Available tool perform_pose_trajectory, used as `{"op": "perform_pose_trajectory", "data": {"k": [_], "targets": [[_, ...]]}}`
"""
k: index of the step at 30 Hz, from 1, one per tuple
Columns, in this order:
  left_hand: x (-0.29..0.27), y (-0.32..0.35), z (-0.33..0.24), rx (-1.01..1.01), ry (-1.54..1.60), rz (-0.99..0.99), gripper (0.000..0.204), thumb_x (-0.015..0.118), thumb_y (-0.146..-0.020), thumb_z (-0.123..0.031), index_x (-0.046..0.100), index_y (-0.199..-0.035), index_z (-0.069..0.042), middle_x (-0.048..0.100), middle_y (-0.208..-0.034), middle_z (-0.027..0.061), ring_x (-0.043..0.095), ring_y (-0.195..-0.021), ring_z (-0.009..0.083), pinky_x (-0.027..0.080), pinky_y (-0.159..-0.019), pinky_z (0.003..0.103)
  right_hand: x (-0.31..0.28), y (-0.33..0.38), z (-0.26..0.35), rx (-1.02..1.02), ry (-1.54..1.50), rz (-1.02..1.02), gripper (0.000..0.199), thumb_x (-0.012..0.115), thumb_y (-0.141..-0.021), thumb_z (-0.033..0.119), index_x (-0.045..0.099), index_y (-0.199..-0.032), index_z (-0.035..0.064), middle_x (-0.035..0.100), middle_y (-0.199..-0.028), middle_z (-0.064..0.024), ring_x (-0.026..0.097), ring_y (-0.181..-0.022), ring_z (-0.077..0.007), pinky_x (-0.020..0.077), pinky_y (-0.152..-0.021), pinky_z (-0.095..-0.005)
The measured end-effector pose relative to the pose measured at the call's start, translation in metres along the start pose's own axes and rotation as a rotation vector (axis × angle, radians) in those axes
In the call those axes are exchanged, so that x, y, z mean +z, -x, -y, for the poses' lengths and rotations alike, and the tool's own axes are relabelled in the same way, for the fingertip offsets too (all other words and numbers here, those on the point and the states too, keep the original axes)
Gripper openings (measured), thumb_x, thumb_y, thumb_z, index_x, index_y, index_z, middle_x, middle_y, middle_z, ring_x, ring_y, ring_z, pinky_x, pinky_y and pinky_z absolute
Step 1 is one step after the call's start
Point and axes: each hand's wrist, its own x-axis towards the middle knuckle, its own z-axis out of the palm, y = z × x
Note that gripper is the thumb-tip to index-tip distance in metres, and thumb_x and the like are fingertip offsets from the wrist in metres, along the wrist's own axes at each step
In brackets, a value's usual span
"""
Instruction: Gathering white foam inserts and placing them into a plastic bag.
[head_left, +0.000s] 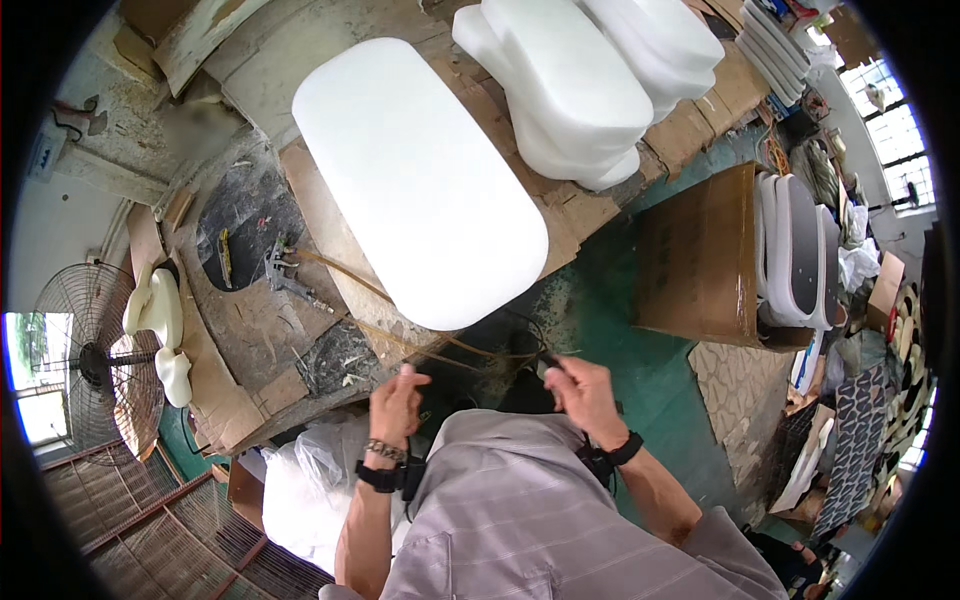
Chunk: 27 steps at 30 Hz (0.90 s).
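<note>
My left hand (397, 403) is closed near the front of the workbench, its fingers curled in; whether anything is in them is hidden. In front of my body, my right hand (590, 400) pinches the end of a small black piece (546, 361), which seems joined to a thin black cable. Its exact kind cannot be made out. Beyond both hands a large white foam pad (425, 180) with rounded corners lies flat on cardboard over the bench. Yellowish hoses (375, 288) run from a metal spray gun (284, 270) at the left toward the space between my hands.
More white foam pads (570, 80) are stacked at the far right of the bench. A cardboard box (695, 255) of flat padded pieces stands on the green floor (650, 400). At the left are a wire-caged fan (90, 360), a yellow cutter (225, 258) and clear plastic bags (320, 480).
</note>
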Motion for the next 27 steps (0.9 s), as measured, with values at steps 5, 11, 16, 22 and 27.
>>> {"op": "perform_pose_trajectory", "data": {"k": [5, 11, 16, 22, 27], "targets": [[0.054, -0.001, 0.01, -0.119, -0.192, 0.425, 0.079, 0.033, -0.105, -0.07, 0.066, -0.123, -0.001, 0.049, -0.068, -0.0043, 0.036, -0.048, 0.0042, 0.026, -0.042, 0.023, 0.041, -0.002, -0.006, -0.204, 0.251, 0.578, 0.033, 0.065, -0.099, 0.025, 0.073, -0.115, -0.0025, 0.071, -0.093, -0.0223, 0.069, -0.087, -0.0392, 0.0538, -0.077, -0.0448], [0.053, -0.004, 0.021, -0.217, -0.183, 0.495, 0.086, 0.026, -0.103, -0.075, 0.06, -0.132, -0.001, 0.05, -0.075, -0.0022, 0.031, -0.052, 0.0053, 0.025, -0.046, 0.022, 0.041, -0.004, -0.011, -0.17, 0.193, 0.679, 0.038, 0.058, -0.104, 0.032, 0.073, -0.116, -0.0011, 0.071, -0.097, -0.0228, 0.069, -0.088, -0.0371, 0.0521, -0.079, -0.0447], [0.058, -0.006, 0.031, -0.252, -0.225, 0.463, 0.098, 0.024, -0.096, -0.085, 0.056, -0.138, -0.002, 0.053, -0.082, 0.0005, 0.037, -0.058, 0.0074, 0.029, -0.05, 0.025, 0.048, -0.006, -0.018, -0.002, 0.031, 0.684, 0.039, 0.059, -0.103, 0.031, 0.073, -0.117, -0.0014, 0.074, -0.1, -0.0231, 0.07, -0.087, -0.0298, 0.0516, -0.08, -0.0402], [0.064, -0.001, 0.03, -0.3, -0.274, 0.46, 0.102, 0.023, -0.094, -0.087, 0.052, -0.142, -0.003, 0.062, -0.099, 0.0052, 0.047, -0.07, 0.01, 0.038, -0.06, 0.027, 0.045, -0.01, -0.008, 0.152, 0.029, 0.851, 0.038, 0.062, -0.103, 0.024, 0.067, -0.133, 0.0007, 0.077, -0.109, -0.0161, 0.069, -0.093, -0.02, 0.0521, -0.085, -0.0356], [0.072, 0.0, 0.043, -0.226, -0.365, 0.489, 0.103, 0.021, -0.094, -0.087, 0.051, -0.142, -0.001, 0.063, -0.11, 0.0094, 0.055, -0.096, 0.0151, 0.047, -0.086, 0.032, 0.04, -0.005, -0.002, 0.191, -0.087, 0.866, 0.032, 0.068, -0.098, 0.021, 0.075, -0.117, -0.003, 0.076, -0.092, -0.0104, 0.064, -0.082, -0.0155, 0.0496, -0.078, -0.0347]]}}
